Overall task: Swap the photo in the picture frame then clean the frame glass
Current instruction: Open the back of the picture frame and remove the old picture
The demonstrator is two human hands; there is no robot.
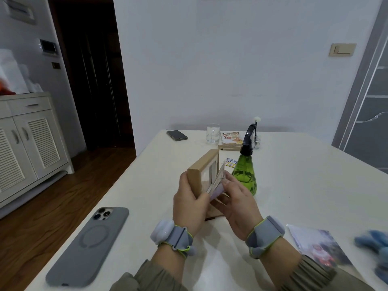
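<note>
A light wooden picture frame (202, 164) stands upright on the white table (304, 175), its open back turned to the right. My left hand (190, 203) grips the frame's near edge. My right hand (239, 203) pinches the backing board with a photo (218, 182) on it, tilted partly out of the frame's back. Another photo (317, 246) lies flat on the table at the right. A blue cloth (375, 246) sits at the far right edge, blurred. Just behind my right hand stands a green spray bottle (245, 173).
A grey phone (90, 246) lies face down at the near left. At the far end are a dark phone (176, 135), a glass mug (213, 133), a book (231, 139), a small vase (256, 141) and blue-and-yellow packets (230, 162). A cabinet (27, 139) stands left.
</note>
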